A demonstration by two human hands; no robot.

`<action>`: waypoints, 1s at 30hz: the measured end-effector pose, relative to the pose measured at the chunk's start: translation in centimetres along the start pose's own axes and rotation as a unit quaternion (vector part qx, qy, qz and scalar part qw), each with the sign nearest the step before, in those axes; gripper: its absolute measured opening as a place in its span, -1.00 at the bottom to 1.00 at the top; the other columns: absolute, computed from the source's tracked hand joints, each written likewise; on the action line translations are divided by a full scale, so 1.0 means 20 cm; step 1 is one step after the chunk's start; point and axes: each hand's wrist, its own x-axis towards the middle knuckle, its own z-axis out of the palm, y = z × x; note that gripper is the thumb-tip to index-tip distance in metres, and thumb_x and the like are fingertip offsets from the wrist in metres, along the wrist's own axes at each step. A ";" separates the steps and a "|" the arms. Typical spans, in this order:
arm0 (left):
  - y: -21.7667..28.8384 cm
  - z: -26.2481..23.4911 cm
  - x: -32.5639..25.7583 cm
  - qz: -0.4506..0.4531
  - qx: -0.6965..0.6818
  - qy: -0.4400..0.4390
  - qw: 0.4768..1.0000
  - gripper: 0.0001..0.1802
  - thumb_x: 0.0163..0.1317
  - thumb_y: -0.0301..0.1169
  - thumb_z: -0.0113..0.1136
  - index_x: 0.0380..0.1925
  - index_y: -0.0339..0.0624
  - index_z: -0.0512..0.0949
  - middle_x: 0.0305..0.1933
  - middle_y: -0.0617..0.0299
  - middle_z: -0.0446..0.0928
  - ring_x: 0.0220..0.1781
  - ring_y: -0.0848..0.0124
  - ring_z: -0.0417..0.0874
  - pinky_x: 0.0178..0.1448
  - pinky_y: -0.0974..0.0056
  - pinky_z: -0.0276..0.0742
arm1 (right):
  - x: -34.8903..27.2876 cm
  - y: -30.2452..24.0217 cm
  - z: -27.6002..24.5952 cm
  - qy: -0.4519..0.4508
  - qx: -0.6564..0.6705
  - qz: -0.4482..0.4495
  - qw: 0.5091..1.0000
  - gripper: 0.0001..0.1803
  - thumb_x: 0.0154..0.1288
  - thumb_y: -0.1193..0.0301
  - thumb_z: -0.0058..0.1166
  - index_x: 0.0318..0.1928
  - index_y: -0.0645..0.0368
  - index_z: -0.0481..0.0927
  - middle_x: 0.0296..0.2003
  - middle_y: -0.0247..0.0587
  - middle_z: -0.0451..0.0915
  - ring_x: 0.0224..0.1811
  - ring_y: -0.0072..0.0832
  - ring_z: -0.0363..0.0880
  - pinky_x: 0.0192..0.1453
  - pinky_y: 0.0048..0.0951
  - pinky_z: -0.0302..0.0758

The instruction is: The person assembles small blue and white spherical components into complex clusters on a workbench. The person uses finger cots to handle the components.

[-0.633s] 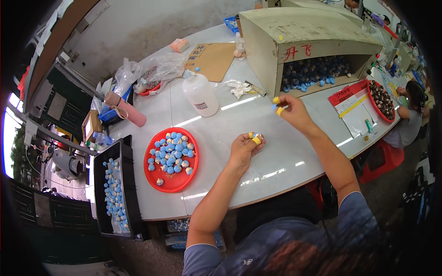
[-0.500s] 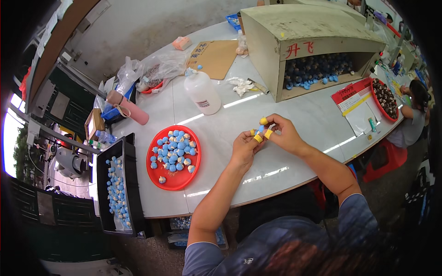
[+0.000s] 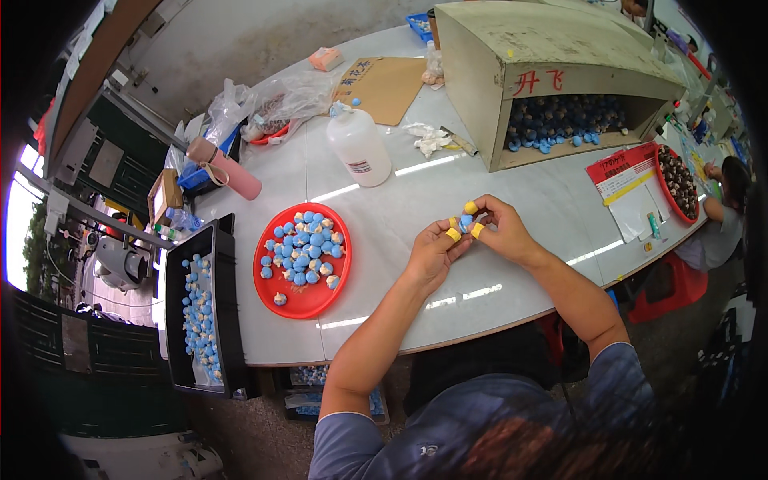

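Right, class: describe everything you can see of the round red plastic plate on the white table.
The round red plastic plate is shallow with a raised rim and looks glossy. It lies flat on the white table, left of the person's hands and right of the black tray. It holds a heap of small blue balls, some with cream-coloured parts, gathered toward its far side; the near part is bare. Neither hand touches it.

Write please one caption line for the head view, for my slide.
Both hands, left hand and right hand, pinch a small blue piece above the white table, beside a red tray.
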 end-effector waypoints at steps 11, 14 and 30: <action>-0.01 0.00 0.01 0.007 -0.021 -0.008 1.000 -0.70 0.38 -0.52 0.04 0.06 -0.40 0.36 0.04 0.08 0.50 0.00 0.43 0.61 0.08 0.44 0.64 | -0.01 0.00 0.00 0.005 -0.069 -0.042 0.997 -0.73 0.12 0.62 0.12 -0.12 0.21 0.51 -0.16 -0.27 0.58 -0.13 -0.51 0.55 -0.05 -0.46 0.48; -0.01 0.01 0.00 0.019 -0.006 -0.006 1.000 -0.71 0.37 -0.52 0.07 0.05 -0.39 0.38 0.02 0.09 0.52 0.00 0.43 0.62 0.09 0.44 0.64 | -0.01 0.00 -0.01 0.010 -0.084 -0.043 0.996 -0.74 0.12 0.63 0.11 -0.13 0.22 0.52 -0.17 -0.26 0.60 -0.12 -0.49 0.56 -0.03 -0.45 0.49; -0.04 0.02 0.00 0.069 0.041 0.005 0.997 -0.73 0.35 -0.51 0.12 0.00 -0.38 0.41 -0.03 0.09 0.56 -0.02 0.39 0.63 0.09 0.40 0.62 | -0.01 -0.02 -0.02 0.017 -0.119 -0.054 0.991 -0.81 0.12 0.60 0.18 -0.20 0.27 0.56 -0.24 -0.24 0.60 -0.20 -0.49 0.53 -0.05 -0.47 0.46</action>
